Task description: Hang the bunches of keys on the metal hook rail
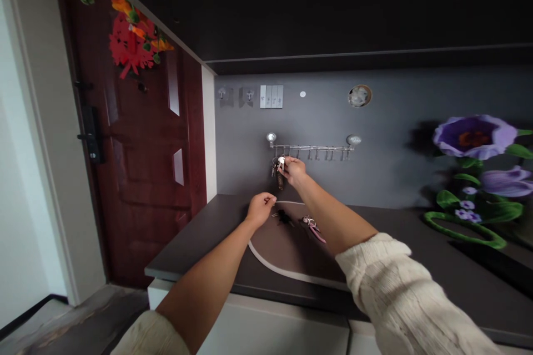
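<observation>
My right hand (293, 170) is raised to a metal hook rail (312, 147) on the grey wall, fingers pinched on a bunch of keys (280, 166) hanging at the rail's left end. My left hand (261, 208) hovers lower, over a round brown tray (287, 255) with a white rim, its fingers curled in a loose pinch; whether it holds anything I cannot make out. In the tray lie a black key fob (284, 217) and a pink-trimmed key bunch (311, 226).
A dark counter (195, 244) carries the tray. A dark red door (141, 138) with a black handle stands at left. Purple artificial flowers (478, 177) fill the right side. Switches (271, 96) and small wall hooks sit above the rail, under a dark cabinet.
</observation>
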Action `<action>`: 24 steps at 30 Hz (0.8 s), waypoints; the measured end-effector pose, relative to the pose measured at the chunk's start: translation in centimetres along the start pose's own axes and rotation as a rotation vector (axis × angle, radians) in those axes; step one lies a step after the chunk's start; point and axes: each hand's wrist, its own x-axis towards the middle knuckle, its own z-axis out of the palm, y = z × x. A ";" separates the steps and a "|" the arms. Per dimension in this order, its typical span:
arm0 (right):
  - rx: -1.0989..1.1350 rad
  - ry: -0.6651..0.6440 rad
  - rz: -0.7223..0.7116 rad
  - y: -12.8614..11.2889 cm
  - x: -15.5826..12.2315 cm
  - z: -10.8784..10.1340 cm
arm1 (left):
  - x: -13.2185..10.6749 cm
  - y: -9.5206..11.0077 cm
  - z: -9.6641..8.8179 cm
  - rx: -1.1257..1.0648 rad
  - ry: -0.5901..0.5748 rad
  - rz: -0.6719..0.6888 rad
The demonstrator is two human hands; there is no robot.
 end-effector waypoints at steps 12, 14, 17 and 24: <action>-0.017 -0.055 0.052 0.9 0.8 -1.1 | 0.0 0.1 -0.1 -0.005 0.001 -0.011; -0.033 -0.046 0.042 1.1 1.0 -1.3 | 0.0 0.1 -0.1 -0.007 0.002 -0.013; -0.047 -0.028 0.019 1.4 1.3 -1.5 | 0.0 0.1 -0.2 -0.004 0.004 -0.018; -0.055 -0.032 -0.049 1.9 1.4 -1.5 | 0.1 -0.2 -0.2 0.011 0.014 -0.010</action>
